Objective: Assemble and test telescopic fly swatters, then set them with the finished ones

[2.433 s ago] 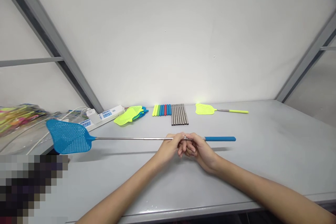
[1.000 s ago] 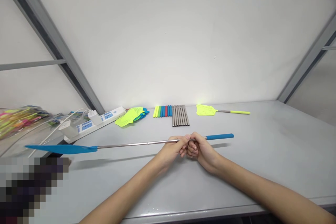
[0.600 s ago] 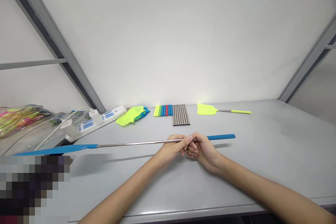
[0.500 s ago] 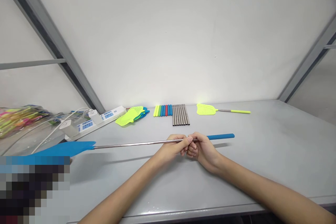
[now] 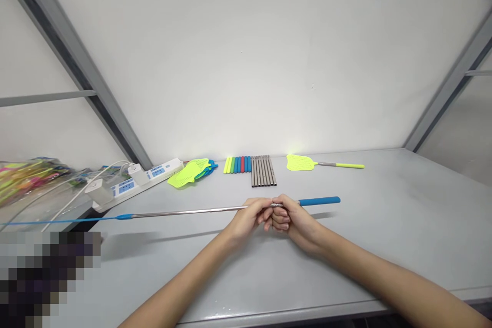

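Note:
A blue fly swatter (image 5: 172,212) with a long, extended metal rod lies across both my hands, just above the table. Its blue grip points right, and its head, seen edge-on, runs off the left side of the view. My left hand (image 5: 251,215) is closed around the rod near its middle. Beside it, nearly touching, my right hand (image 5: 286,215) has its fingers curled round the rod close to the blue grip. Behind them lie a row of coloured handle grips (image 5: 237,164) and a row of short metal rods (image 5: 263,171).
A yellow fly swatter (image 5: 300,162) lies at the back right of the grey table (image 5: 365,225). Yellow and blue swatter heads (image 5: 190,173) are piled near a white power strip (image 5: 140,184) with plugs and cables. Bagged colourful items (image 5: 34,179) sit far left. A blurred-out patch covers the lower left.
The swatter has turned about its rod: its blue head showed broad before and now shows as a thin edge. Both hands stay on the rod in nearly the same place.

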Tool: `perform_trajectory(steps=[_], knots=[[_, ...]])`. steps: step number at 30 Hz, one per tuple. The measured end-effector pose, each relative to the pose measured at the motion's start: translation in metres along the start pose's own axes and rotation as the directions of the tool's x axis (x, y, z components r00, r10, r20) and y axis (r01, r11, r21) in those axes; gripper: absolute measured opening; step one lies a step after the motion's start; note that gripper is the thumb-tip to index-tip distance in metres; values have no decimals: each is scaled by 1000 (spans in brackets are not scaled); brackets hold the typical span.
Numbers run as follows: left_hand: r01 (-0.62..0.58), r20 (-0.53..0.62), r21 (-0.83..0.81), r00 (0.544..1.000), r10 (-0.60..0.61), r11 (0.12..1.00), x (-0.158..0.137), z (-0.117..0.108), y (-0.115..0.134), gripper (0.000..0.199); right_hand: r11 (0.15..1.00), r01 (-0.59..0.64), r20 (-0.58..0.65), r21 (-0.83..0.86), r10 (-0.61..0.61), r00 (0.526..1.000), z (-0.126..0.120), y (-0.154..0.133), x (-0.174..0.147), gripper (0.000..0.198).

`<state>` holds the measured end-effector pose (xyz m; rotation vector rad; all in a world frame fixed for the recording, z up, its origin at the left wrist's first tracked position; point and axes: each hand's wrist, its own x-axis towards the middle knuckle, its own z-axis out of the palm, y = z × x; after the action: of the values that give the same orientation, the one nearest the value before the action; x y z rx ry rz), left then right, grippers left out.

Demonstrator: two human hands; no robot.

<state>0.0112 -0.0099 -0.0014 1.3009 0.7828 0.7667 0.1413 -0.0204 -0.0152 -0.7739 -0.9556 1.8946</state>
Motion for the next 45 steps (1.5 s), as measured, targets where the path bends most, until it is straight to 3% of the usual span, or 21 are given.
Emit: perform_trajectory(steps=[5,15,22,31,45], knots=[[8,-2,-45,1000,-8,999,-5,5,10,37,998,-27,27,-60,29,999,4,-14,-4,36],[6,-47,-48,999,-8,999,-21,4,34,37,987,61,35,-151,-56,998,16,-40,-15,35],[47,-58,-75,997,-52,996,-23,-1,40,36,983,52,24,-175,-48,999,15,-43,-15,35],[194,-47,-230,976,-210,953,-22,-10,43,33,982,49,19,-182,-47,999,11,-41,-13,36],[216,-25,-315,972,-236,924,-24,-19,47,30,981,42,7,-188,-42,999,10,-43,-13,37]])
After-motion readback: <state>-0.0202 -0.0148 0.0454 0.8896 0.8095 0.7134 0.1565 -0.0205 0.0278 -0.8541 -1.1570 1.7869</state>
